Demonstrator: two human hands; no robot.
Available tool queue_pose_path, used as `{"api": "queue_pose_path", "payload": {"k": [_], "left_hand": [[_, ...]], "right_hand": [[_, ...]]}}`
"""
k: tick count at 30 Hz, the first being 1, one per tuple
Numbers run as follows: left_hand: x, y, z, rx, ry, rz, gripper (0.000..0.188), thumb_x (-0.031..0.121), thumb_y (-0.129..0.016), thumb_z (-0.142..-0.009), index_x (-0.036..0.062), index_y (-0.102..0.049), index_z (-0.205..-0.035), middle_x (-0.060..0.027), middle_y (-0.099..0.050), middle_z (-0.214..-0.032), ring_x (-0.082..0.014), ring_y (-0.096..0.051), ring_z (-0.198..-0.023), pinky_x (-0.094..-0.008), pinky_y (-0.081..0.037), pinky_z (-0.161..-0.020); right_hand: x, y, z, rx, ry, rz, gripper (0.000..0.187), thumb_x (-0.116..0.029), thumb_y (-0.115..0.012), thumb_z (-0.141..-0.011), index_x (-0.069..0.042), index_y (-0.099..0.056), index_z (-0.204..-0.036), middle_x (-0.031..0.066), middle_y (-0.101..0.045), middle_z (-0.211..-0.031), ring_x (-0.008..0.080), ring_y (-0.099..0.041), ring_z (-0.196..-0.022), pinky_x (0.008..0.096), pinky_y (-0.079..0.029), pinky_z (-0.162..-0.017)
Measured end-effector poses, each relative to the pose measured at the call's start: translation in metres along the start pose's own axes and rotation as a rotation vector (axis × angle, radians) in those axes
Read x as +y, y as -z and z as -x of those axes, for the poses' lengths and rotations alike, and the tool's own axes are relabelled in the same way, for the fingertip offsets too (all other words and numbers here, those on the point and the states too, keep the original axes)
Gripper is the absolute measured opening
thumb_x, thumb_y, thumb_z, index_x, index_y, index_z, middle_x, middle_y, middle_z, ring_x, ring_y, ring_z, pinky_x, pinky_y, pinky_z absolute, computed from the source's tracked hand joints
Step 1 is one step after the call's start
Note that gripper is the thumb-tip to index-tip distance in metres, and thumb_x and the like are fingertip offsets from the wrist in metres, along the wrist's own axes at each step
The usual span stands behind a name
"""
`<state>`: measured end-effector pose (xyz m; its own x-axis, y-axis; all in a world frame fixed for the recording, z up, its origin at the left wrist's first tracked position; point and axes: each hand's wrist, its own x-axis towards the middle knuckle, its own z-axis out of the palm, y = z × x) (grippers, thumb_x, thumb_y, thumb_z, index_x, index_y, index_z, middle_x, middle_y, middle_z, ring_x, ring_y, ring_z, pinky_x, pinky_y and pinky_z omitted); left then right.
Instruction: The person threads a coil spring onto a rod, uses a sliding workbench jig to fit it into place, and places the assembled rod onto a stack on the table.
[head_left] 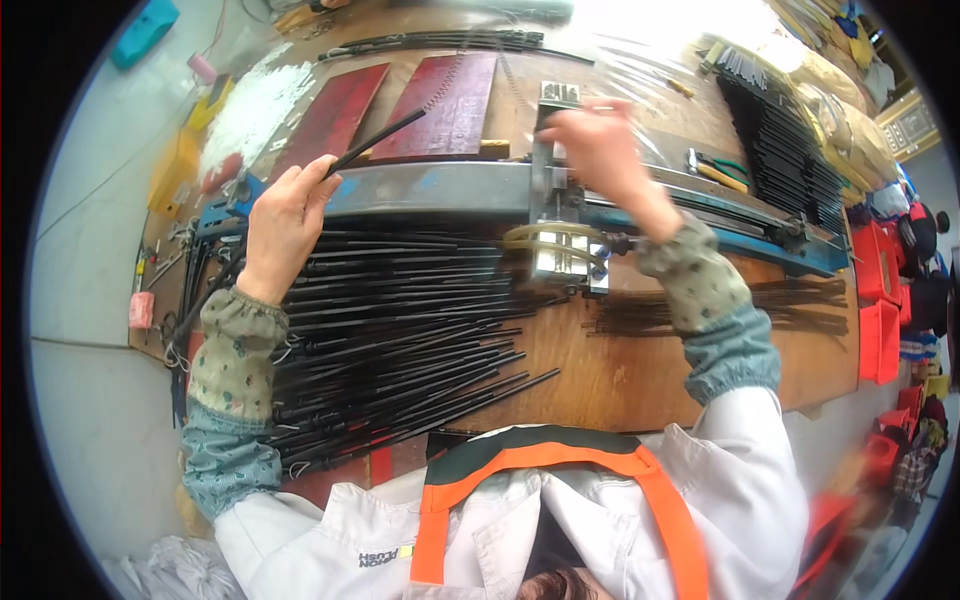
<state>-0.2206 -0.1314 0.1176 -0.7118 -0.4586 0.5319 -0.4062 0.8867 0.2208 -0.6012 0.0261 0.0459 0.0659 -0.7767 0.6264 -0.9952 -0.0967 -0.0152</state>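
My left hand (283,225) is closed round a thin black rod (385,137), which slants up to the right above the blue-grey metal rail (430,190). Past the rod's tip runs a thin coiled spring (443,82); I cannot tell whether the two are joined. My right hand (603,150) is smeared by motion over the clamp-like fixture (545,180) across the rail. Its fingers are beside the small metal block (560,93) at the fixture's far end, and whether they hold anything is unclear. A metal cylinder unit (566,255) with a yellowish hose sits on the near side.
Many black rods (400,330) lie piled at the near left of the wooden table (640,375). Thin brown rods (720,308) lie at right. Two dark red boards (435,105) stand beyond the rail, pliers (722,172) lie right of them, and stacked black rods (785,140) fill the far right.
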Motion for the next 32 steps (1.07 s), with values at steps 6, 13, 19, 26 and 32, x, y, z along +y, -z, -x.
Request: {"api": "queue_pose_path", "payload": {"k": [6,13,19,26,32], "left_hand": [[-0.004,-0.039,-0.014,-0.103,-0.223,-0.048,0.027,0.027,-0.069,-0.096,0.019,-0.071,-0.122,-0.0111,-0.065,-0.084,-0.0348,-0.067,-0.077,-0.045,-0.053,-0.065],[0.076,-0.081,-0.08,-0.037,-0.3,0.135,0.027,0.027,-0.069,-0.097,0.0164,-0.071,-0.121,-0.0129,-0.068,-0.085,-0.0342,-0.068,-0.076,-0.0432,-0.054,-0.065],[0.048,-0.02,-0.068,0.079,-0.187,0.126,0.025,0.02,-0.07,-0.097,0.0127,-0.072,-0.121,-0.0148,-0.072,-0.091,-0.0335,-0.069,-0.079,-0.0401,-0.054,-0.07],[-0.007,0.017,-0.004,0.057,0.074,0.009,0.03,0.017,-0.07,-0.098,0.0009,-0.069,-0.123,-0.0181,-0.074,-0.1,-0.0292,-0.07,-0.083,-0.0348,-0.053,-0.075],[-0.034,0.021,0.008,-0.001,0.117,0.012,0.033,0.02,-0.071,-0.098,0.0026,-0.069,-0.126,-0.0198,-0.072,-0.1,-0.0284,-0.07,-0.083,-0.035,-0.052,-0.074]], "right_hand": [[0.108,0.1,0.147,0.049,-0.424,0.202,0.014,-0.015,-0.067,-0.099,-0.002,-0.072,-0.104,0.0131,-0.063,-0.074,0.0192,-0.06,-0.066,0.0344,-0.045,-0.06],[0.005,0.092,0.087,-0.081,-0.633,-0.829,0.023,-0.019,-0.061,-0.104,0.002,-0.072,-0.104,0.0043,-0.071,-0.085,0.0118,-0.061,-0.081,0.0283,-0.049,-0.076],[-0.014,0.015,0.008,0.003,-0.288,-0.629,0.016,-0.019,-0.07,-0.095,-0.006,-0.079,-0.098,0.0064,-0.073,-0.088,0.0193,-0.066,-0.086,0.0328,-0.05,-0.082],[-0.022,-0.008,-0.011,-0.276,-0.095,-0.343,0.015,-0.026,-0.074,-0.092,-0.011,-0.079,-0.093,0.0056,-0.07,-0.08,0.0246,-0.064,-0.095,0.042,-0.036,-0.104],[-0.015,0.001,-0.007,-0.067,0.125,0.079,0.012,-0.023,-0.072,-0.093,-0.014,-0.074,-0.085,-0.0009,-0.072,-0.08,0.0189,-0.065,-0.097,0.0444,-0.03,-0.109]]}}
